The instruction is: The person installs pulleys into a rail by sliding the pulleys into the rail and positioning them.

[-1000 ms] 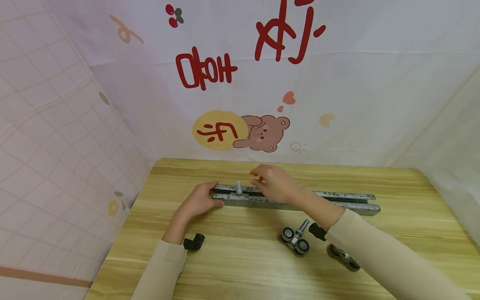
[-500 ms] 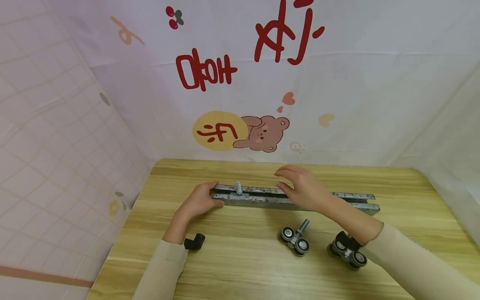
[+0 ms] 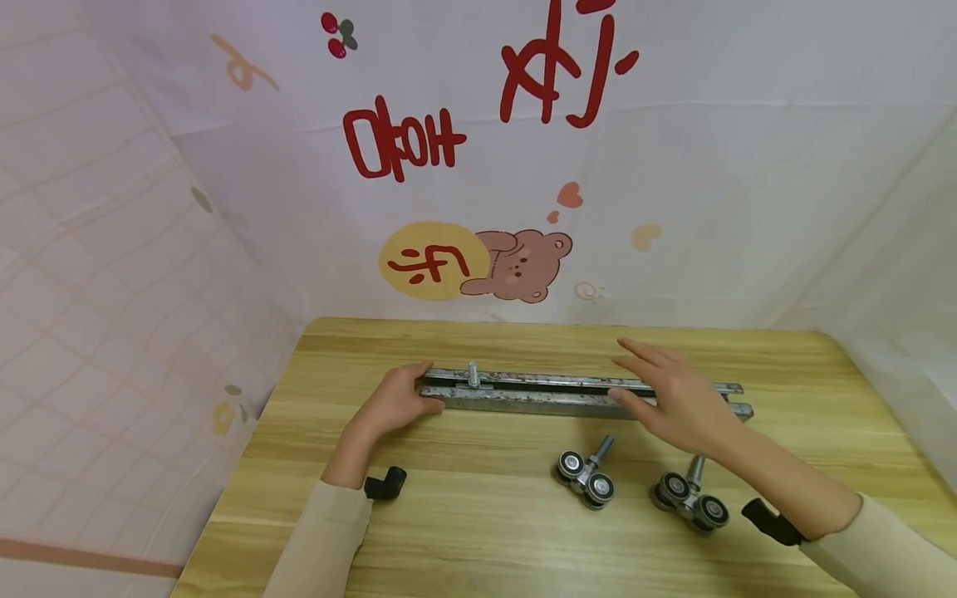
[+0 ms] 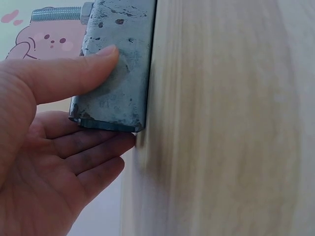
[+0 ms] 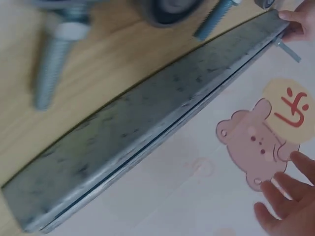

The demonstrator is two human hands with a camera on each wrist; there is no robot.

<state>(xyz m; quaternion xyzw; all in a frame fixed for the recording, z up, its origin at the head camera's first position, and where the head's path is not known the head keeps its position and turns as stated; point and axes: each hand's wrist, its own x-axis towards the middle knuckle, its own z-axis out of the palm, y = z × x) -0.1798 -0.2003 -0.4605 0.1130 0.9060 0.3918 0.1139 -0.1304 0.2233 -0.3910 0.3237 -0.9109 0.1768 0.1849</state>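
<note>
A worn metal channel rail [image 3: 538, 403] lies across the table with its slot facing up. My left hand [image 3: 396, 400] grips its left end, and in the left wrist view the thumb presses the side of the rail [image 4: 115, 88]. Close to that end, a threaded bolt [image 3: 473, 374] with a nut stands upright out of the slot. Over the right part of the rail is my right hand [image 3: 684, 403], fingers spread and holding nothing. Two roller trolleys, a left one [image 3: 585, 480] and a right one [image 3: 689, 502], lie in front of the rail, each with a threaded bolt.
The wooden table [image 3: 463, 531] ends at a white cloth backdrop [image 3: 710, 166] with red lettering and a bear print. Cloth also hangs along the left and right sides. Black wrist mounts show beside both forearms.
My right hand has moved right along the rail, away from the upright bolt, and its fingers have spread. The right trolley has come into full sight. My left hand stays on the rail's end.
</note>
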